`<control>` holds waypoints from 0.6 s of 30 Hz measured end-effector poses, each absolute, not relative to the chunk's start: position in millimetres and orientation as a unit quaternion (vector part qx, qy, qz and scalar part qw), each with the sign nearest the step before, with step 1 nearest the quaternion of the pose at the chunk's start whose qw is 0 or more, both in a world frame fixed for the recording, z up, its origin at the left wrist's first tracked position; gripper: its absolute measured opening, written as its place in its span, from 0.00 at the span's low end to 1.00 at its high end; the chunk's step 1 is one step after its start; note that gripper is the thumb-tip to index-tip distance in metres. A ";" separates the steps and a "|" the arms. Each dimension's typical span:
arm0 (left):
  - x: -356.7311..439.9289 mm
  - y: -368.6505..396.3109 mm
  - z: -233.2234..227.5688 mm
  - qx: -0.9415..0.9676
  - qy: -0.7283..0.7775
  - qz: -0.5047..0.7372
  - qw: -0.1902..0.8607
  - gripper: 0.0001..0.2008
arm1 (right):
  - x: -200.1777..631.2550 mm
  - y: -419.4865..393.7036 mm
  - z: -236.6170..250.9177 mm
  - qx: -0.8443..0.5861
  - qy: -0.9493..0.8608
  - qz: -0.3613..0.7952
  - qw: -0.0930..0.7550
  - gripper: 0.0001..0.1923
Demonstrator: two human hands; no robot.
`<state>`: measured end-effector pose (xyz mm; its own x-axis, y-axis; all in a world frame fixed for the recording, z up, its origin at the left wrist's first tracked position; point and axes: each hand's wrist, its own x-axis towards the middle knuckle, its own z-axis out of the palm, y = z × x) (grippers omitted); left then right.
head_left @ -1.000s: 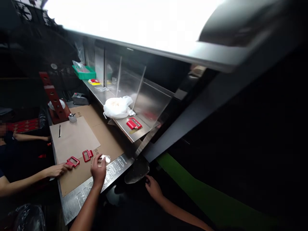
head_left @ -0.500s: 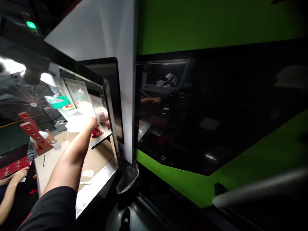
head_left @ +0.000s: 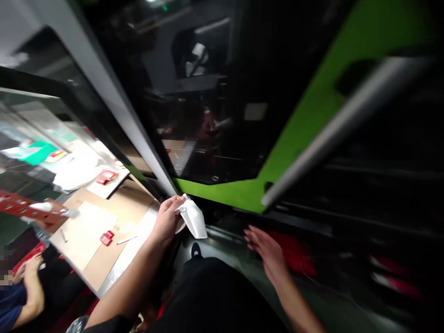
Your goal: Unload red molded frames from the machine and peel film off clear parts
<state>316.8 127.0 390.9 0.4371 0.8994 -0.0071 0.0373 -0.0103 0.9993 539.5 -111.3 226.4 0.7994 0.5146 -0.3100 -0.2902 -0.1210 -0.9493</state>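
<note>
My left hand point(head_left: 168, 216) is closed, its fingers pinching the top of a limp white piece point(head_left: 194, 221) that looks like cloth or thin plastic. The piece hangs between the table corner and the green machine, above the floor. To the right, my right hand point(head_left: 265, 247) hovers with its fingers stretched out and nothing in it. A small red part point(head_left: 107, 238) lies on the brown cardboard of the table point(head_left: 104, 270). Another red part point(head_left: 106, 176) rests on a raised white board behind it.
The green machine's dark window point(head_left: 208, 138) fills the top, with a slanting grey handle bar point(head_left: 333, 134) at right. A red perforated bracket point(head_left: 26, 208) stands at the table's left. Another person's arm point(head_left: 33, 289) is at far left. Red items lie in shadow at right.
My left hand has come back from behind the clear panel over the table and now holds the white piece. My right hand has come into view. A red part now lies on the cardboard.
</note>
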 end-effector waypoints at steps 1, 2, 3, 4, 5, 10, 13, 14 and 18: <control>336.0 99.1 380.6 0.605 0.369 0.325 0.626 0.20 | 531.9 -119.6 242.5 -0.644 -0.103 0.339 0.678 0.33; 352.0 73.6 373.2 0.603 0.349 0.286 0.658 0.21 | 525.7 -125.3 261.2 -0.593 -0.145 0.374 0.698 0.37; 364.5 51.2 368.9 0.601 0.326 0.252 0.686 0.21 | 521.3 -128.7 281.0 -0.541 -0.196 0.403 0.712 0.42; 373.5 32.4 367.5 0.599 0.298 0.221 0.709 0.21 | 518.8 -131.0 300.1 -0.489 -0.262 0.424 0.716 0.48; 379.1 17.4 368.5 0.600 0.270 0.193 0.728 0.20 | 517.9 -133.4 317.0 -0.480 -0.286 0.431 0.709 0.50; 377.2 -15.5 383.6 0.691 0.226 0.104 0.679 0.19 | 526.3 -173.1 346.4 -0.504 -0.246 0.471 0.681 0.16; 372.1 -24.2 384.2 0.750 0.237 0.076 0.613 0.20 | 534.2 -209.8 335.7 -0.481 -0.202 0.497 0.694 0.14; 372.6 -27.9 381.6 0.755 0.233 0.073 0.609 0.20 | 536.3 -220.4 332.1 -0.474 -0.191 0.507 0.694 0.14; 387.6 -50.1 356.1 0.691 0.238 0.086 0.677 0.19 | 540.4 -247.7 323.0 -0.459 -0.145 0.523 0.703 0.16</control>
